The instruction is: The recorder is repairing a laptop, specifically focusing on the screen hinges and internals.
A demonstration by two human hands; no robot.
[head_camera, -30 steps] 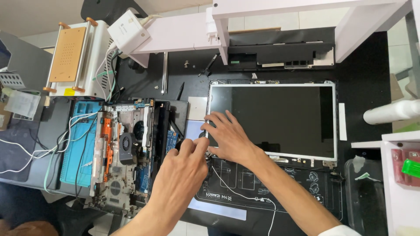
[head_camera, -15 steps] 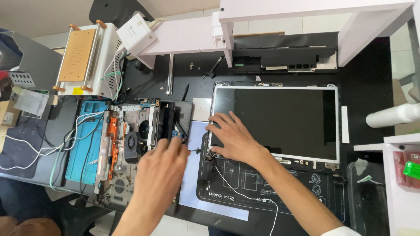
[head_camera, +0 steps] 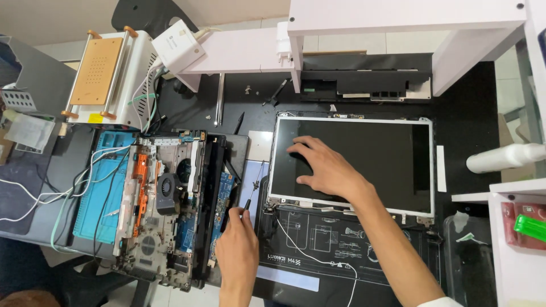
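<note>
Two hands | right hand [head_camera: 324,167] spread flat on screen panel [head_camera: 364,162] | left hand [head_camera: 238,245] pinches screwdriver [head_camera: 234,216] beside opened laptop base [head_camera: 170,210]

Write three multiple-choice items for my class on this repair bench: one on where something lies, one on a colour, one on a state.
1. Where does the right hand rest?
A. on the dark laptop screen panel
B. on the blue mat
C. on the white bottle

2. What colour is the mat under the left edge of the opened laptop base?
A. red
B. blue
C. yellow

3. What is the state of the left hand?
A. open and flat
B. closed on a small dark tool
C. out of view

Answers: 1 A, the fingers are spread on the panel. 2 B, blue shows beside the base. 3 B, the fingers curl round the tool by the base's right edge.
</note>
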